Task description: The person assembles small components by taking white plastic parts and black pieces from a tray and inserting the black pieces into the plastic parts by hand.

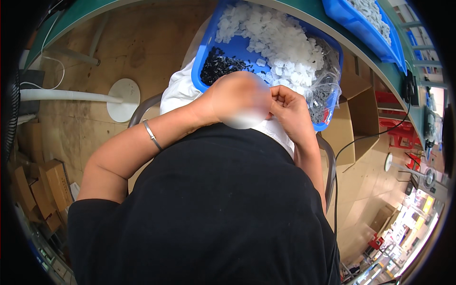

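Observation:
On my lap, at the table's edge, rests a blue tray [241,46]. A big heap of small translucent white plastic pieces [287,40] fills its far and middle part, and a pile of small black parts [219,67] lies at its left. Grey parts [319,99] and a clear plastic bag [331,71] are along the right side. Over the tray's near edge my left hand [240,97] is smeared by a blur, so its fingers are hidden. Close against it, my right hand [290,111] has its fingers curled in a pinch; whatever is between them cannot be made out.
A green table [78,21] curves round the far side, with another blue bin [368,31] of pale parts at its right. Cardboard boxes [362,118] and red stools [401,135] stand to the right. A white round-based stand [124,99] is on the left floor. A black cable [363,137] hangs at right.

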### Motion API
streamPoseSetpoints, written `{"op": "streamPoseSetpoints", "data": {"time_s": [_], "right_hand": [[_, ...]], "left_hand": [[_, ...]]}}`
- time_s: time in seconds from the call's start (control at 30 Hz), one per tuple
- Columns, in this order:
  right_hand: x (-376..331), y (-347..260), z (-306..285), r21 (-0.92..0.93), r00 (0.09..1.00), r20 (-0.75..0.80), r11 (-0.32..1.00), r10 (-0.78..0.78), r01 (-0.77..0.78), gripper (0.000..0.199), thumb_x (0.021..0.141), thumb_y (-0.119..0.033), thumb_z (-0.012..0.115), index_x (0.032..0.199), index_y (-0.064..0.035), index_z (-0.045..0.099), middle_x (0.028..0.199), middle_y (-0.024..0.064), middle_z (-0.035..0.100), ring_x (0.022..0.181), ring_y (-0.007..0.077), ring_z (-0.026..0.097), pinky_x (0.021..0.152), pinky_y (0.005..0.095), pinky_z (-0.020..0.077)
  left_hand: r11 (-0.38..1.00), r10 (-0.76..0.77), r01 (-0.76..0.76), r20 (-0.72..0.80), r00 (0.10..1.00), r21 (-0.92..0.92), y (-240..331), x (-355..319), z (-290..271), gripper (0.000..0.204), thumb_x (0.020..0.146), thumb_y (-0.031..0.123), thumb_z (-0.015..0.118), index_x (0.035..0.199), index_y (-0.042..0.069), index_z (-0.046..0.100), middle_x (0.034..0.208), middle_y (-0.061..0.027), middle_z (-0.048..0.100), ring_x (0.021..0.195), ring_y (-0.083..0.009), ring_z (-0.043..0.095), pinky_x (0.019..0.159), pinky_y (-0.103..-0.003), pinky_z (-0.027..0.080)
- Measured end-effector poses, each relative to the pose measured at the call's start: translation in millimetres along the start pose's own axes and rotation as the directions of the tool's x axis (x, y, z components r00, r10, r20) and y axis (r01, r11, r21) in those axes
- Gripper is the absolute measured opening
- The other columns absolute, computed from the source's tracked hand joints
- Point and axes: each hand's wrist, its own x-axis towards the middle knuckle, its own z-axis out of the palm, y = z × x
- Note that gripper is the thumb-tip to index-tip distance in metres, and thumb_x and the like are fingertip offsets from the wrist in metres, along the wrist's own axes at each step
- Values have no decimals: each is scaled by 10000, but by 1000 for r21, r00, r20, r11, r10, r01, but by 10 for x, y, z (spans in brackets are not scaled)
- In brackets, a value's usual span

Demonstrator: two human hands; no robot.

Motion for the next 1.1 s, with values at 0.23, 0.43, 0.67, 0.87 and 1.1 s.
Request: {"op": "streamPoseSetpoints", "data": {"time_s": [0.23,0.43,0.67,0.87,1.1], "right_hand": [[0,15,19,2,999,-40,1000,31,-31,115,888,-59,649,942,42,640,753,46,642,650,69,582,597,195,487],[-9,-36,-2,21,997,-58,999,-48,49,166,896,-56,637,999,74,634,806,78,661,699,102,625,650,217,527],[23,-12,-81,218,996,-85,975,-17,36,261,901,-59,634,1121,75,590,891,107,667,760,146,657,713,247,557],[44,29,-76,422,997,-63,907,40,-10,236,891,-49,642,1090,69,598,916,114,656,817,168,671,793,270,565],[64,85,-94,410,998,-5,910,64,-57,181,901,-57,632,1055,33,603,923,108,662,803,153,671,748,245,563]], "left_hand": [[997,-81,80,-84,993,-19,76,-17,45,241,894,15,600,1113,-49,523,949,-98,636,867,-147,659,781,-253,543],[972,-158,133,-121,980,-196,93,18,-29,264,841,22,665,1074,-20,549,864,-60,637,810,-130,652,766,-229,525],[997,-63,56,-131,989,-55,123,2,12,195,861,49,653,1035,-8,586,834,-47,640,799,-128,646,756,-240,525],[978,-144,120,-136,980,-171,99,20,-23,216,895,49,612,1092,-37,591,887,-87,660,816,-141,658,755,-240,528],[986,-140,120,-187,972,-112,156,30,-48,181,865,47,616,1025,-37,619,899,-95,657,796,-144,662,756,-250,538]]}}
